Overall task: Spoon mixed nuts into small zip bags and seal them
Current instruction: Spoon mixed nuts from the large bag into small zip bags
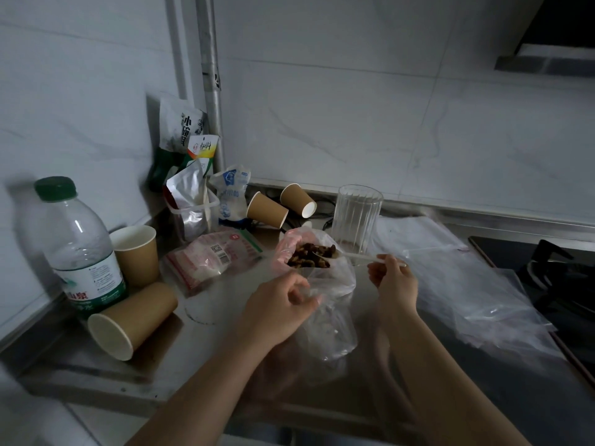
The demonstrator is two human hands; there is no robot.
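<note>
Zip bag (328, 317) is pinched at its mouth by left hand (280, 304), fingers closed, likely to keep it open. Plastic spoon (357, 256) is gripped by right hand (391, 278), bowl in mixed nuts (310, 255) at counter (206, 342) centre.

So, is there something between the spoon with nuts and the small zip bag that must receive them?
Nothing visible blocks it. The spoon, in the right hand, sits over the nuts in the big plastic bag. The small zip bag, held by the left hand, is directly below it in the picture.
</note>
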